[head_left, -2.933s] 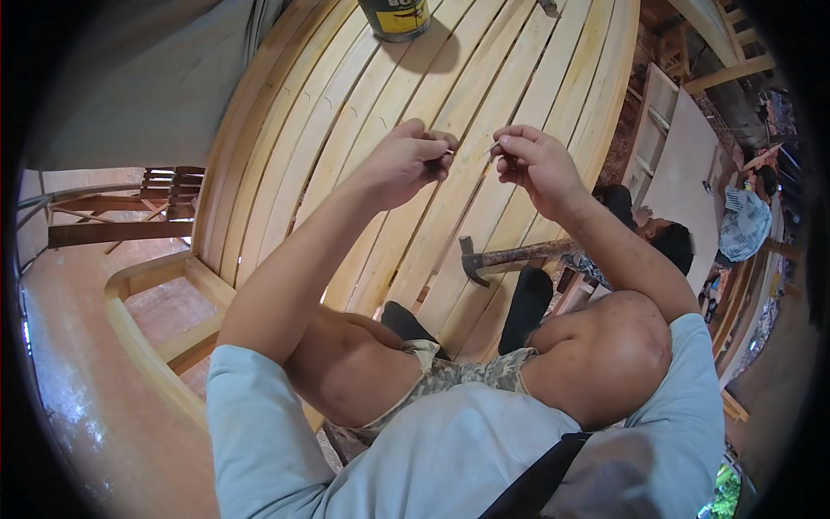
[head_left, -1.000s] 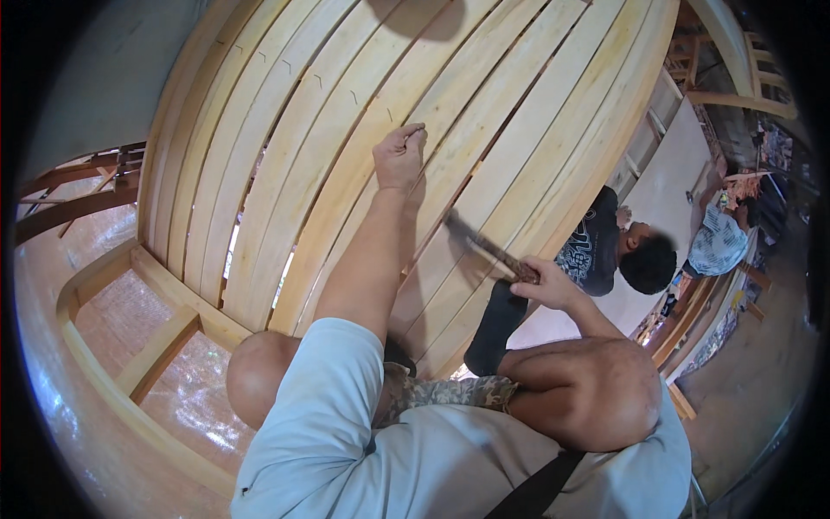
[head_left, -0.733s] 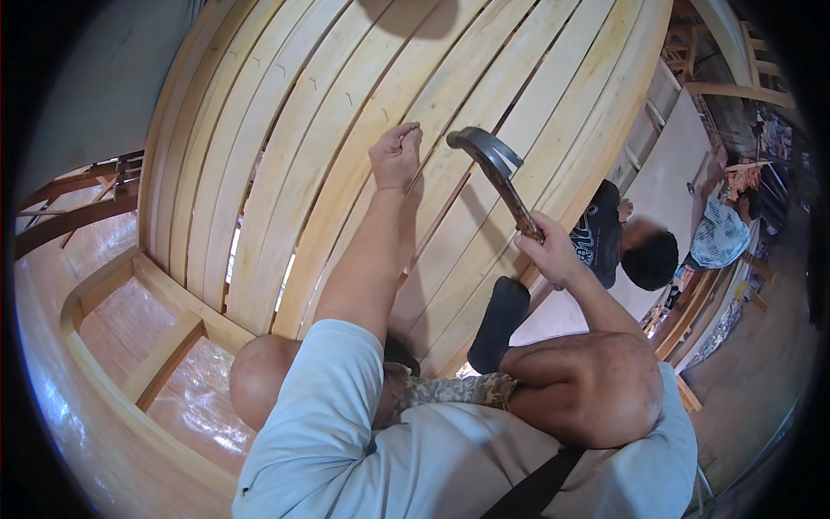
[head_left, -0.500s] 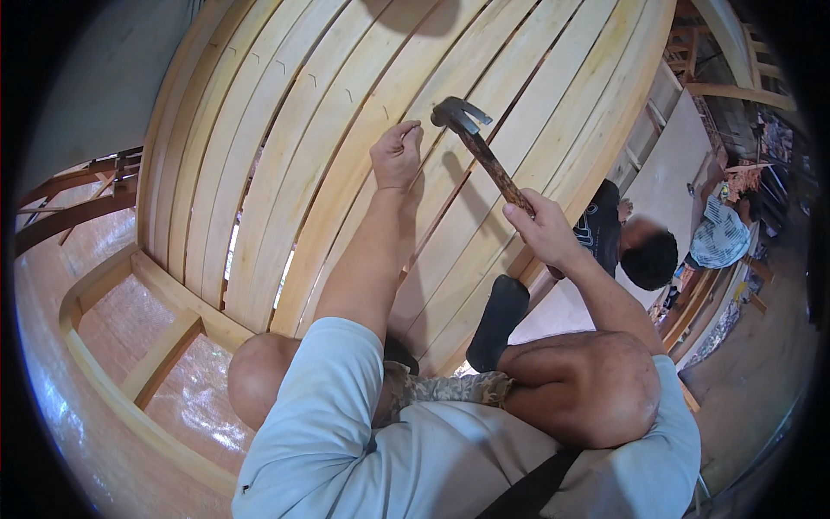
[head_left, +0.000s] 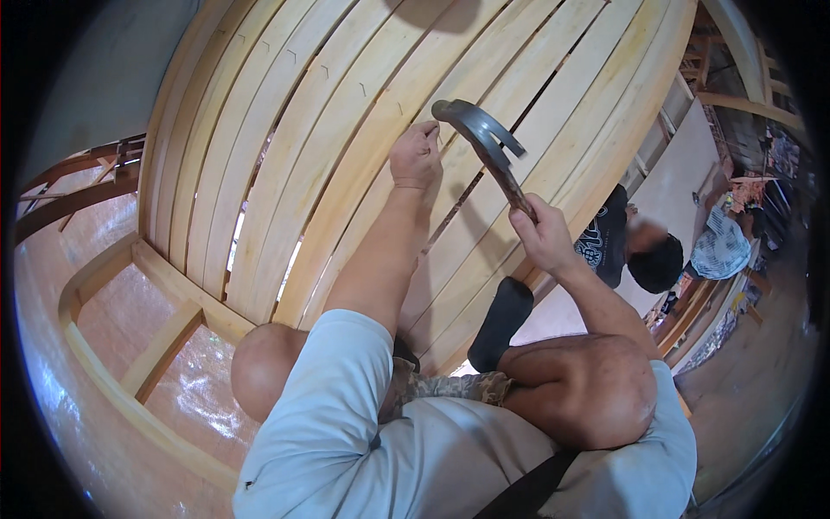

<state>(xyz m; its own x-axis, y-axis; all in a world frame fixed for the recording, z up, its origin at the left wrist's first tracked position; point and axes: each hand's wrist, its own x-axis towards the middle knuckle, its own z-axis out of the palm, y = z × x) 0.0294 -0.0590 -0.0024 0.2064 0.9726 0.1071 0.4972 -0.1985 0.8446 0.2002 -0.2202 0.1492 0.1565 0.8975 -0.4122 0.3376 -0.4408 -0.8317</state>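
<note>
My right hand (head_left: 545,232) is wrapped around the handle of a claw hammer (head_left: 486,143). The dark metal head hangs just above and beside the fingertips of my left hand (head_left: 416,157), its claw pointing right. That left hand is closed in a pinch close over the pale wooden slats (head_left: 346,130); a thin nail shows faintly at the fingertips, mostly hidden by them. Several thin nails (head_left: 363,89) stick up from the slats in a row, running up and left from the hand.
I squat on the slatted panel, one dark-socked foot (head_left: 503,322) near its right edge. A wooden frame (head_left: 164,350) lies at lower left. Past the right edge, another person (head_left: 616,233) is close by a pale board (head_left: 670,186). A cloth-covered shape (head_left: 720,245) sits farther right.
The hammer head has come closer to the left fingertips and tilted, its handle now steeper. In the picture, the left hand and slats sit slightly farther right. The left hand stays pinched.
</note>
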